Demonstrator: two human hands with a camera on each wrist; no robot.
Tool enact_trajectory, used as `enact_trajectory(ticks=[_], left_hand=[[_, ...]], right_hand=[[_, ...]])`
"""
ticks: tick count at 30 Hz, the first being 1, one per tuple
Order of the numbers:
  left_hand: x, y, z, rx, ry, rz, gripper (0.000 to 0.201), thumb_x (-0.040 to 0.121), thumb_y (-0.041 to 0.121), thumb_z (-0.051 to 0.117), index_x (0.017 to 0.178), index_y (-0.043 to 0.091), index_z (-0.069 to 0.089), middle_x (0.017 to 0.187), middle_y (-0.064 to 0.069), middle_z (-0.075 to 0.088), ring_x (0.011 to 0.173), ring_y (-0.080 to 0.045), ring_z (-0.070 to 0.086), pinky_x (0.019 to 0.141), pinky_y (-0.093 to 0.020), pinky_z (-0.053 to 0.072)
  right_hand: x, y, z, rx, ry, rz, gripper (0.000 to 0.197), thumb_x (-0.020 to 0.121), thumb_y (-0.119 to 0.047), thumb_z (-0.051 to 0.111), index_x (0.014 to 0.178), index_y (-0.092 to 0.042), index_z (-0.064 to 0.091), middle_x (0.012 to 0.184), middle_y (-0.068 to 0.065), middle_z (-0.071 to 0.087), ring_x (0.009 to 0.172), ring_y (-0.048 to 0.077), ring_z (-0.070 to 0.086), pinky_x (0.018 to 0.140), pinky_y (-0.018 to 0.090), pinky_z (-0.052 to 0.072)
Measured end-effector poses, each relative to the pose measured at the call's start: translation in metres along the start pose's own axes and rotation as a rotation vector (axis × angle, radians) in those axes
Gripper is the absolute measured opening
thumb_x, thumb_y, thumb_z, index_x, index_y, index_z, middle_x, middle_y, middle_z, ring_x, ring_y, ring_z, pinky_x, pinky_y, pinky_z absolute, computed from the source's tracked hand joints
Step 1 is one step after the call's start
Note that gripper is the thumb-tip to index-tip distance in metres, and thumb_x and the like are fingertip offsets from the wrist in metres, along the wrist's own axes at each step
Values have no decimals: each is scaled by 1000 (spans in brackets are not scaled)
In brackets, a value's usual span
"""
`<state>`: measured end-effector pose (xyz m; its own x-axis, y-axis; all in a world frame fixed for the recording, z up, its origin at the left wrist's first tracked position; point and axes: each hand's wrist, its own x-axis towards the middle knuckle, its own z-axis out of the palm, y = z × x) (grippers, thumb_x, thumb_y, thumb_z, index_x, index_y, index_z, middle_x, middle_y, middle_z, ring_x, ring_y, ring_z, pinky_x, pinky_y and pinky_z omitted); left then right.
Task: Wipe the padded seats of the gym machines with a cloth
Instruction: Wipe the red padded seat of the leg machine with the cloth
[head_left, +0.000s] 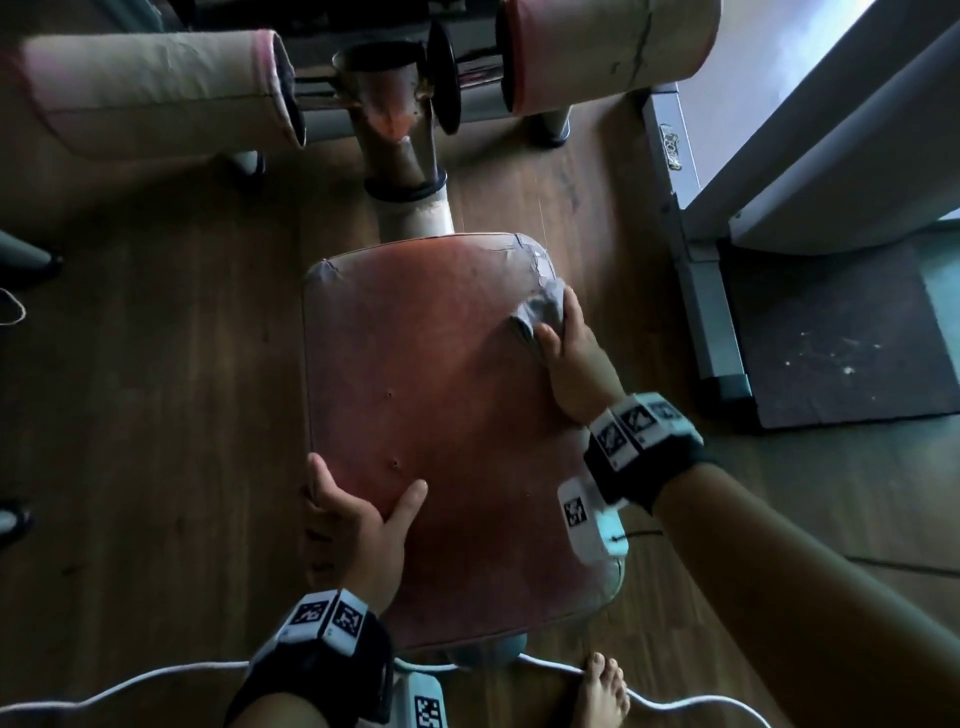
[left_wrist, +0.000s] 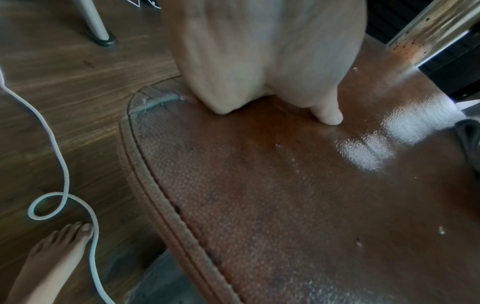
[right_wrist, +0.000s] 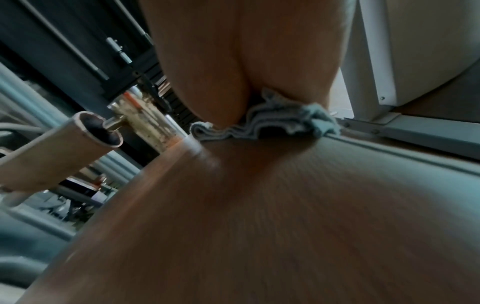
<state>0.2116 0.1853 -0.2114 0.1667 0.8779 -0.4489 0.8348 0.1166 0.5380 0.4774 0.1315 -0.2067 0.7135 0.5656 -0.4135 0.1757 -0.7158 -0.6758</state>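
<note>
A worn reddish-brown padded seat (head_left: 441, 415) fills the middle of the head view. My right hand (head_left: 563, 338) holds a bunched grey cloth (head_left: 540, 312) down on the seat's far right corner, beside torn covering. The right wrist view shows the cloth (right_wrist: 272, 123) crumpled under my right hand (right_wrist: 246, 61) on the seat (right_wrist: 259, 216). My left hand (head_left: 358, 512) grips the seat's near left edge, thumb on top. In the left wrist view the left hand (left_wrist: 259, 61) rests on the seat (left_wrist: 298, 195) with the thumb (left_wrist: 327, 115) pressed down. The cloth (left_wrist: 470, 139) shows at the right edge.
Two beige roller pads (head_left: 156, 88) (head_left: 608, 47) and a chrome post (head_left: 400, 135) stand beyond the seat. A grey machine frame (head_left: 696, 291) and dark mat (head_left: 841, 338) lie to the right. A white cable (head_left: 130, 680) runs over the wooden floor by my bare foot (head_left: 602, 691).
</note>
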Motion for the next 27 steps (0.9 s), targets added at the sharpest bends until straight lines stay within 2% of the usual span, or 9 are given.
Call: enact_trajectory(ticks=[4, 7, 9, 12, 16, 18, 21, 24, 27], left_hand=[[-7, 11, -3, 25, 8, -20, 121, 64, 70, 60, 152, 22, -8, 157, -19, 12, 144, -33, 18, 115, -51, 17], [-8, 13, -5, 48, 15, -15, 117, 73, 59, 69, 153, 19, -7, 157, -20, 13, 143, -34, 19, 114, -48, 17], [-7, 12, -4, 33, 5, -11, 118, 72, 60, 68, 153, 20, -8, 157, -20, 13, 143, -32, 19, 114, -48, 16], [-6, 11, -5, 27, -4, -19, 122, 63, 71, 59, 153, 22, -8, 157, -19, 13, 143, -32, 19, 114, -49, 17], [-3, 6, -2, 2, -36, -59, 124, 58, 77, 55, 150, 31, -13, 157, -17, 9, 143, -32, 17, 114, -56, 17], [-2, 4, 0, 13, -19, -29, 125, 58, 77, 56, 151, 27, -11, 157, -21, 10, 144, -35, 17, 114, -57, 17], [0, 2, 0, 17, 19, 3, 122, 66, 68, 64, 153, 21, -7, 156, -23, 12, 145, -34, 15, 117, -53, 15], [0, 2, 3, 19, 10, -13, 119, 69, 67, 66, 151, 28, -10, 157, -21, 10, 145, -32, 14, 116, -54, 16], [0, 1, 3, 19, 12, -31, 118, 69, 68, 66, 150, 31, -11, 156, -20, 10, 144, -33, 17, 114, -56, 18]], right_hand=[[-35, 1, 0, -99, -16, 54, 64, 102, -42, 34, 154, -30, -1, 150, 12, 33, 126, 34, 47, 100, 39, 37], [-24, -5, 0, -121, -20, 70, 65, 102, -43, 34, 154, -27, -1, 149, 14, 34, 125, 36, 47, 101, 40, 36], [-4, -10, 1, -118, 2, 71, 66, 101, -44, 35, 154, -25, 2, 147, 17, 36, 124, 39, 47, 101, 41, 36], [33, -23, 2, -98, 46, 68, 65, 100, -46, 36, 154, -23, 8, 142, 21, 41, 122, 42, 48, 99, 41, 37], [55, -34, -2, -79, 20, 61, 62, 100, -46, 36, 153, -25, 10, 142, 19, 42, 125, 39, 47, 102, 39, 35], [42, -29, -4, -80, 5, 49, 64, 101, -45, 35, 154, -25, 6, 146, 18, 38, 127, 37, 46, 103, 38, 34], [2, -16, -3, -55, -28, 41, 66, 102, -42, 36, 154, -24, 0, 151, 16, 31, 131, 35, 42, 105, 37, 32], [-34, 0, -2, -14, -37, 28, 68, 102, -38, 39, 154, -23, -2, 155, 14, 24, 137, 30, 34, 110, 35, 27], [-32, 2, 2, -16, -33, 57, 68, 101, -39, 39, 154, -23, 0, 153, 14, 27, 135, 31, 37, 109, 37, 28]])
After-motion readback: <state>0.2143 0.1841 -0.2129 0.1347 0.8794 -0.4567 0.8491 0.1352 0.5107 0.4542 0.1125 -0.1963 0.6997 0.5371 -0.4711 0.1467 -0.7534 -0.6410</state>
